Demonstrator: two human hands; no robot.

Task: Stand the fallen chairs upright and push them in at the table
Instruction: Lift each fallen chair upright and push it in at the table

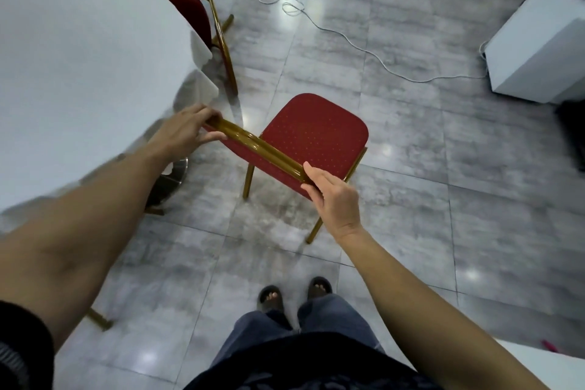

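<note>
Stood upright near the round table (79,51) — red chair (313,133), seat facing away to the right. Gripped at the top rail by left hand (186,133) and right hand (335,196), fingers curled round it. Best turned toward the table, then slid in squarely — second chair (202,9) lay fallen farther off.

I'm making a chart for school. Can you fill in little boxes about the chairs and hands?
near chair: upright, red seat, gold frame, beside the table
left hand: grips one end of its backrest top
right hand: grips the other end
far chair: fallen over, legs up
floor: grey tiles, white cable
</note>
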